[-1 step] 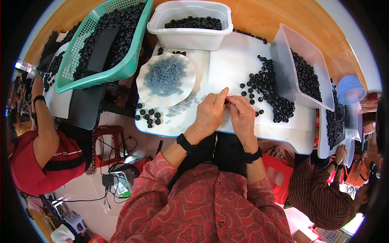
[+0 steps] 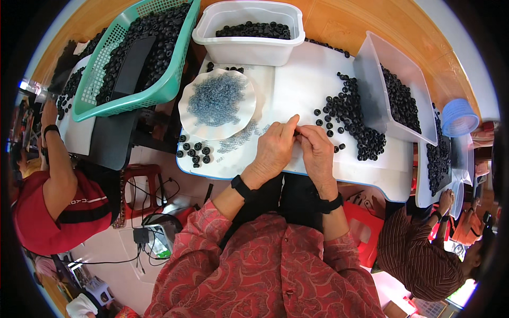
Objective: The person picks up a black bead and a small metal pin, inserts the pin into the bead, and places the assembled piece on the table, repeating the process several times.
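The left hand (image 2: pixel 274 151) and the right hand (image 2: pixel 317 151) meet over the middle of the white bench (image 2: pixel 297 87), fingertips touching at about 12 o'clock from both wrists. Between the fingertips sits a small black ring (image 2: pixel 298 134); both hands pinch it, but the fingers cover most of it, so I cannot tell its axis.

The loose pile of black rings (image 2: pixel 352 124) lies at 2 o'clock from the right hand, which is the nearer one. A white plate of small grey-blue rings (image 2: pixel 217 103) lies at 10 o'clock from the left hand, and a few finished black pieces (image 2: pixel 195 151) lie at 9 o'clock.

Whether a grey-blue ring is also between the fingers is hidden.
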Demonstrator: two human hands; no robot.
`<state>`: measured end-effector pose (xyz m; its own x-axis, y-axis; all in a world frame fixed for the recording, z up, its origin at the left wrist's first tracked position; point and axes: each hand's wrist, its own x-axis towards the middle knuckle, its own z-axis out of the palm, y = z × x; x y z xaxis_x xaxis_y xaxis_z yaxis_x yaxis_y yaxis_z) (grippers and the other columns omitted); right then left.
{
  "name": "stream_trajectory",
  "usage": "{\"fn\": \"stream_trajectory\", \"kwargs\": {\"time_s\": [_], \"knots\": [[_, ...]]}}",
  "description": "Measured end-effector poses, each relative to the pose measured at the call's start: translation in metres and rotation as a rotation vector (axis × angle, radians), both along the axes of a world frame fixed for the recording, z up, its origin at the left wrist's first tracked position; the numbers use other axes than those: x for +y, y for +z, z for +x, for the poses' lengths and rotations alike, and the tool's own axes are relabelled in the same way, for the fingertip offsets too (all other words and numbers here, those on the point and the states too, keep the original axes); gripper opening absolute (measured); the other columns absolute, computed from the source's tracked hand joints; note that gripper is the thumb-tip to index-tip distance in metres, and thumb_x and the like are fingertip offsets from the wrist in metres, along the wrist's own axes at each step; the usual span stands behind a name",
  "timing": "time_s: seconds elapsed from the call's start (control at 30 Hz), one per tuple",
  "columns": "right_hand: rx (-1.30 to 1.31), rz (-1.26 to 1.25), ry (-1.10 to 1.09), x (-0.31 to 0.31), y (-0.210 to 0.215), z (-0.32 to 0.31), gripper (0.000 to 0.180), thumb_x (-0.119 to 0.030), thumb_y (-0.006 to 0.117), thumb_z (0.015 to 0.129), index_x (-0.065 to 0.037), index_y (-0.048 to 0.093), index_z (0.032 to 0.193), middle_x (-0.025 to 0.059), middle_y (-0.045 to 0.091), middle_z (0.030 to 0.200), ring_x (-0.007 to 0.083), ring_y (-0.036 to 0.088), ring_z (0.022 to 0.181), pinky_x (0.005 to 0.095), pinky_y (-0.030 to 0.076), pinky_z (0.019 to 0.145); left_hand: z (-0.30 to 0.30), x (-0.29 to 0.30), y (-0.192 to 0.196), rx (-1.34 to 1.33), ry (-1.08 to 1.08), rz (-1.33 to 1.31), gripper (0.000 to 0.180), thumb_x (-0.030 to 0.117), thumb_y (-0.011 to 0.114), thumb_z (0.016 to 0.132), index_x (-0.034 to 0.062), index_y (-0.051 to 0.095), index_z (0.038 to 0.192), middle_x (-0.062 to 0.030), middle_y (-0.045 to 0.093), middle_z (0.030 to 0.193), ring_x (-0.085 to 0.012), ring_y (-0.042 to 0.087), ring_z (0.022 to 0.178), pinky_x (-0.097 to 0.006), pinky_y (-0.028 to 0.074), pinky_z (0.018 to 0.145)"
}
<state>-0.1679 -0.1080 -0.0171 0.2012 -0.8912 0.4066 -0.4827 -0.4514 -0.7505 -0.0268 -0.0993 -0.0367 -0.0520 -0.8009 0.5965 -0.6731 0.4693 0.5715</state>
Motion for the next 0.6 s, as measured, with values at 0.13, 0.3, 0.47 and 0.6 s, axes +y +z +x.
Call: {"fn": "stream_trajectory", "kwargs": {"time_s": [0.13, 0.3, 0.47, 0.6], "knots": [[-0.022, 0.022, 0.013, -0.002, -0.002, 0.0, 0.025, 0.01, 0.06, 0.087, 0.0, 0.069, 0.107, 0.0119, 0.067, 0.104, 0.025, 0.065, 0.091, 0.0322, 0.055, 0.078, 0.0, 0.0, 0.002, 0.002, 0.004, 0.012, 0.053, 0.0, 0.068, 0.079, 0.0, 0.055, 0.13, -0.0094, 0.064, 0.084, -0.0274, 0.062, 0.081, -0.037, 0.054, 0.067], [-0.027, 0.024, 0.029, -0.004, -0.003, -0.001, 0.024, 0.01, 0.061, 0.085, 0.0, 0.069, 0.106, 0.0126, 0.066, 0.102, 0.0292, 0.064, 0.091, 0.0357, 0.055, 0.077, 0.001, 0.001, 0.006, -0.004, -0.001, 0.062, 0.052, 0.001, 0.067, 0.081, 0.0001, 0.054, 0.131, -0.0106, 0.063, 0.084, -0.0282, 0.062, 0.082, -0.038, 0.054, 0.068], [0.028, -0.008, 0.008, -0.004, -0.007, -0.004, 0.022, 0.009, 0.062, 0.086, 0.0, 0.069, 0.106, 0.0101, 0.064, 0.096, 0.0222, 0.064, 0.085, 0.0305, 0.053, 0.073, 0.009, 0.001, 0.005, 0.086, -0.086, 0.124, 0.048, -0.001, 0.066, 0.08, -0.0006, 0.057, 0.127, -0.0146, 0.066, 0.089, -0.0315, 0.064, 0.085, -0.041, 0.054, 0.07], [-0.002, -0.024, -0.034, -0.003, -0.011, 0.002, 0.017, 0.006, 0.067, 0.083, -0.002, 0.068, 0.097, 0.0105, 0.061, 0.092, 0.0276, 0.059, 0.087, 0.0367, 0.05, 0.075, 0.019, 0.0, 0.01, 0.313, -0.142, 0.224, 0.033, -0.003, 0.064, 0.087, -0.0014, 0.063, 0.12, -0.0159, 0.069, 0.096, -0.0243, 0.068, 0.078, -0.033, 0.054, 0.067]]}}
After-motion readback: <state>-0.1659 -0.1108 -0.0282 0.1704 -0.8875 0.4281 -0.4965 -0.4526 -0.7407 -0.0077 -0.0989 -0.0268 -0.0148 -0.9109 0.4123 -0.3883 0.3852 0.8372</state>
